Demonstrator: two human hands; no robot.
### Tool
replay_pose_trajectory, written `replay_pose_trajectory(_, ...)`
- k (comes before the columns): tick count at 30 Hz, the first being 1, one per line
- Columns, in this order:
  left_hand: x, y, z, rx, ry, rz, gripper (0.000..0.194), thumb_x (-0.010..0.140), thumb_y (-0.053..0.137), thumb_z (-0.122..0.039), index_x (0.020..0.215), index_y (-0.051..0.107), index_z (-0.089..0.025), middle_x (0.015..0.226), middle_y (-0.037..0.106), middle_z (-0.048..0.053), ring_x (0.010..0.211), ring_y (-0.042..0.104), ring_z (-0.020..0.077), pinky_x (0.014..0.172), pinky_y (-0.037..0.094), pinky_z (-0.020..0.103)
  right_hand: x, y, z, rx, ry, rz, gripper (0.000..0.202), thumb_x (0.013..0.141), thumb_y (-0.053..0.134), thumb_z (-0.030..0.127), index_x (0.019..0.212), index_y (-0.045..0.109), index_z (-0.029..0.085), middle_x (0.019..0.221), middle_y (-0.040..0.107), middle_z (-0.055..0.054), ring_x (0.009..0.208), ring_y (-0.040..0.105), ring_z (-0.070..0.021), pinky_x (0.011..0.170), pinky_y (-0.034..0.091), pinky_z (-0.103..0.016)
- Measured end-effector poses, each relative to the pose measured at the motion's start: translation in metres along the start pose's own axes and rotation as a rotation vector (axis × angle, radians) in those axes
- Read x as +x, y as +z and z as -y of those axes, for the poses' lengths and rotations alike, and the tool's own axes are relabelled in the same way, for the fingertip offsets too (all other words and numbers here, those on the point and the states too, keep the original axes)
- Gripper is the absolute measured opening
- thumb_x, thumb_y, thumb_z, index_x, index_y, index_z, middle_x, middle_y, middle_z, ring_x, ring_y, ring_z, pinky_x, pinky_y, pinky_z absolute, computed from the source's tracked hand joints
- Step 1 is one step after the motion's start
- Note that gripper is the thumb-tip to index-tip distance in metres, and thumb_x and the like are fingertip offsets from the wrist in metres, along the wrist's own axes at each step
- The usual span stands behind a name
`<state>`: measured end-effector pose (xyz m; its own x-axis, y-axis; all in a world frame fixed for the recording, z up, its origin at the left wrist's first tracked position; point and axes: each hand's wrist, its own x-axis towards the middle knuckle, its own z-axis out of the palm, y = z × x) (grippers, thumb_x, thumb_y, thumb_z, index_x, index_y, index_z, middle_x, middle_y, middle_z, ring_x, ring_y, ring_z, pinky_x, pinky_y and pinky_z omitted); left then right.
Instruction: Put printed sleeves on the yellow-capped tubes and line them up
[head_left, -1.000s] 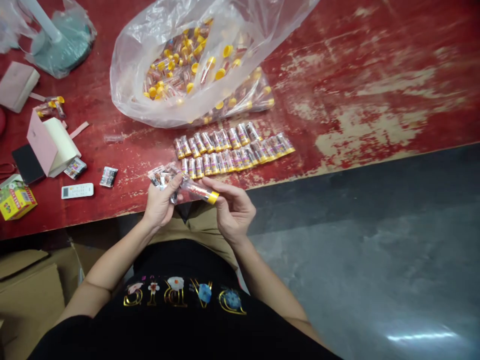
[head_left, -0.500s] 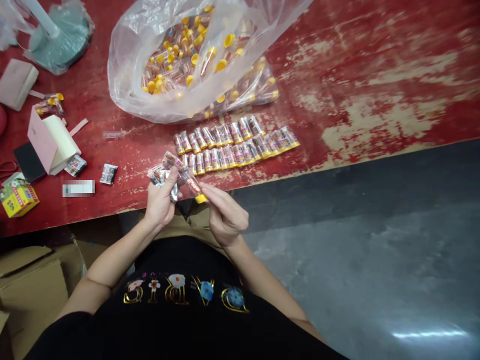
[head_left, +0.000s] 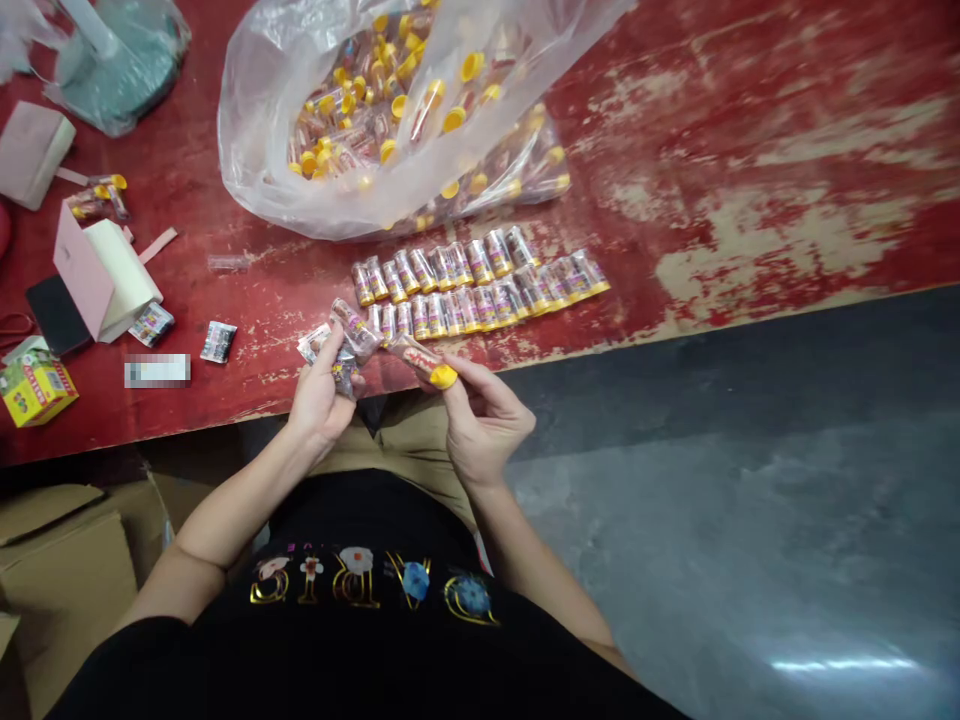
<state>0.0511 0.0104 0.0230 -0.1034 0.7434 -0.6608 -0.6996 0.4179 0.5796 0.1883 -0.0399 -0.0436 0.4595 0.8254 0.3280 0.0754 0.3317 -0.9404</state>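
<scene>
Near the table's front edge, my left hand (head_left: pixel 322 398) is closed around a clear tube (head_left: pixel 357 330) and some small printed packets (head_left: pixel 344 375). My right hand (head_left: pixel 487 415) pinches the yellow-capped end of another clear tube (head_left: pixel 420 360), which points left toward the first one. Just beyond my hands, two rows of small wrapped tubes (head_left: pixel 480 262) lie side by side on the red table. Behind them rests a large clear plastic bag (head_left: pixel 262 170) full of yellow-capped tubes (head_left: pixel 349 140).
At the left are an open pink notebook (head_left: pixel 84 275), a black item (head_left: pixel 58 315), a yellow-green box (head_left: pixel 37 388) and two small packets (head_left: pixel 218 341). A green wrapped base (head_left: pixel 120 80) stands behind. Cardboard (head_left: pixel 67 580) is below the red table (head_left: pixel 712 150).
My right hand has moved right with its tube, drawing away from my left hand. My left hand still holds its tube and packets. The camera view has shifted slightly.
</scene>
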Motion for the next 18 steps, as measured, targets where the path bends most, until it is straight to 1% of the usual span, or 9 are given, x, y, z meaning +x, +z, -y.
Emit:
replay_pose_trajectory(3, -0.002, 0.002, 0.0, -0.004, -0.003, -0.003, 0.027, 0.093, 0.063, -0.024, 0.118, 0.068, -0.016, 0.114, 0.072, 0.008, 0.079, 0.07, 0.0096, 0.041, 0.033, 0.011, 0.002, -0.004, 0.002, -0.039, -0.112, 0.092, 0.025, 0.086, 0.068, 0.013, 0.106, 0.078, 0.026, 0.096, 0.078, -0.003, 0.087, 0.074, -0.0168, 0.079, 0.063, -0.031)
replay_pose_trajectory(6, -0.002, 0.002, 0.001, 0.01, 0.007, -0.003, 0.027, 0.09, 0.068, -0.026, 0.116, 0.07, -0.017, 0.111, 0.073, 0.008, 0.075, 0.069, 0.0092, 0.04, 0.034, 0.012, 0.004, -0.007, 0.004, -0.13, -0.204, 0.164, 0.028, 0.086, 0.065, 0.01, 0.107, 0.077, 0.025, 0.097, 0.078, -0.003, 0.088, 0.074, -0.0174, 0.081, 0.063, -0.033)
replay_pose_trajectory(9, -0.003, -0.001, 0.005, 0.034, 0.024, 0.032, 0.025, 0.09, 0.068, -0.028, 0.112, 0.07, -0.016, 0.107, 0.073, 0.008, 0.07, 0.067, 0.008, 0.04, 0.034, 0.012, 0.005, -0.007, 0.004, -0.19, -0.254, 0.187, 0.03, 0.087, 0.064, 0.009, 0.109, 0.077, 0.025, 0.099, 0.078, -0.004, 0.088, 0.074, -0.0181, 0.082, 0.063, -0.035)
replay_pose_trajectory(12, -0.003, -0.006, 0.01, 0.065, 0.097, 0.053, 0.026, 0.085, 0.074, -0.031, 0.105, 0.069, -0.015, 0.101, 0.073, 0.007, 0.069, 0.067, 0.0097, 0.04, 0.033, 0.014, 0.003, -0.006, 0.006, -0.21, -0.284, 0.153, 0.033, 0.087, 0.063, 0.009, 0.112, 0.076, 0.025, 0.101, 0.078, -0.004, 0.09, 0.074, -0.0187, 0.085, 0.063, -0.037)
replay_pose_trajectory(14, -0.002, -0.009, 0.014, 0.078, 0.157, 0.037, 0.03, 0.078, 0.08, -0.032, 0.1, 0.069, -0.016, 0.097, 0.073, 0.005, 0.068, 0.066, 0.0106, 0.041, 0.033, 0.015, 0.001, -0.005, 0.008, -0.188, -0.242, 0.116, 0.032, 0.087, 0.064, 0.009, 0.111, 0.076, 0.025, 0.102, 0.077, -0.004, 0.092, 0.074, -0.0188, 0.085, 0.064, -0.036)
replay_pose_trajectory(15, -0.002, -0.011, 0.016, 0.081, 0.18, 0.038, 0.031, 0.076, 0.082, -0.032, 0.099, 0.068, -0.016, 0.095, 0.072, 0.004, 0.068, 0.066, 0.0107, 0.041, 0.033, 0.016, 0.0, -0.005, 0.009, -0.153, -0.184, 0.104, 0.03, 0.086, 0.066, 0.011, 0.11, 0.077, 0.025, 0.101, 0.077, -0.004, 0.09, 0.074, -0.0182, 0.083, 0.064, -0.035)
replay_pose_trajectory(18, 0.001, -0.013, 0.02, 0.079, 0.237, 0.058, 0.034, 0.069, 0.087, -0.03, 0.091, 0.066, -0.015, 0.083, 0.07, 0.001, 0.06, 0.06, 0.0087, 0.042, 0.033, 0.017, -0.002, -0.003, 0.008, 0.05, 0.117, 0.118, 0.02, 0.086, 0.071, 0.02, 0.104, 0.078, 0.023, 0.093, 0.078, -0.003, 0.077, 0.075, -0.016, 0.072, 0.067, -0.031)
